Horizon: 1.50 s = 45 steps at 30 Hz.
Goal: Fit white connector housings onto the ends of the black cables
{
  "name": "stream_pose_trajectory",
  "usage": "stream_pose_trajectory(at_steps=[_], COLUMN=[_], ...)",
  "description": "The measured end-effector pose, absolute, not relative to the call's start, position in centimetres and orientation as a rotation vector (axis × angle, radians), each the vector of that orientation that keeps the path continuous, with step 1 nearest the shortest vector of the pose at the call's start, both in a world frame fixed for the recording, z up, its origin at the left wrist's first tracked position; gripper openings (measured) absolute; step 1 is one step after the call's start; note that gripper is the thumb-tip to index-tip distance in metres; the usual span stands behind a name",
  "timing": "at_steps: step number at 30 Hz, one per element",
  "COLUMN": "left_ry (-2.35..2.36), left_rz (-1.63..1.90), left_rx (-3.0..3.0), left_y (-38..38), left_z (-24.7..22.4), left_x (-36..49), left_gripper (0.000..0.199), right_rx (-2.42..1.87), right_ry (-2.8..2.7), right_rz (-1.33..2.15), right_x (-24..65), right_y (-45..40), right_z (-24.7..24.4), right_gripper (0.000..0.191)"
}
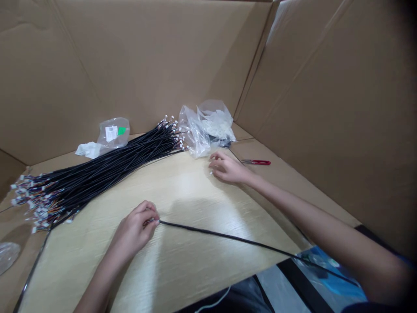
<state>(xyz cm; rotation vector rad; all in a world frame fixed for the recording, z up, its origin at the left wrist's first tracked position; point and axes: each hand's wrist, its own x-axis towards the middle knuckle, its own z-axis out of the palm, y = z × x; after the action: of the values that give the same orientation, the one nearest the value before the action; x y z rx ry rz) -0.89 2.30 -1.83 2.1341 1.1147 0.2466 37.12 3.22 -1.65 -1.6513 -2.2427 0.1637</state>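
Cable (224, 236) slim, black, pinched in left hand (133, 228); tabletop (182, 187) glossy.

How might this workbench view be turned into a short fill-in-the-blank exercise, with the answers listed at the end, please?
1. The left hand pinches a cable whose sheath is coloured ____.
2. Of the person's two hands, the one nearer the red-handled cutting tool is the ____ one.
3. Near the bundle of cables, a clear bag shows a white label beside a patch coloured ____.
4. The walls around the table are made of ____.

Missing words: black; right; green; cardboard.
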Motion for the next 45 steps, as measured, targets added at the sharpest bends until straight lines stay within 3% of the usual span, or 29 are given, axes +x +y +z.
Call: stream_pose_trajectory(at_steps=[11, 19, 23, 31, 37, 40, 45], left_ry=[1.130, 1.159, 1.178, 1.144, 1.074, 1.071, 1.103], left_rz=[0.329, 0.481, 0.515, 0.620, 0.606, 0.590, 0.545], left_rx=[2.117, 2.104, 2.113, 2.134, 2.127, 2.129, 2.129], left_y=[2.3, 2.1, 2.1, 2.2, 2.0, 1.8, 1.4], left_z=[-2.3, -2.6, -2.7, -3.0, -3.1, -3.1, -3.3], left_x=[-0.8, -1.1, -1.1, -1.2, -0.8, -0.4, 0.0], left_gripper=[0.029, 0.034, 0.035, 0.033, 0.030, 0.029, 0.026], right_rx=[-1.609, -1.328, -1.358, -1.451, -1.639, -1.682, -1.636], right_ry=[-2.077, -2.130, -2.076, -2.069, -2.292, -2.371, -2.401], right_rz=[0.551, 1.294, 1.466, 1.469, 1.102, 0.927, 0.978], right_x=[34.7, 29.8, 30.3, 31.4, 30.9, 31.6, 32.9], right_y=[2.1, -4.4, -6.8, -7.8, -6.6, -4.9, -1.6], right_z=[-1.6, 1.6, 1.2, 3.7, 8.7, 8.7, 6.1], right_gripper=[0.019, 0.018, 0.018, 0.017, 0.013, 0.014, 0.012])
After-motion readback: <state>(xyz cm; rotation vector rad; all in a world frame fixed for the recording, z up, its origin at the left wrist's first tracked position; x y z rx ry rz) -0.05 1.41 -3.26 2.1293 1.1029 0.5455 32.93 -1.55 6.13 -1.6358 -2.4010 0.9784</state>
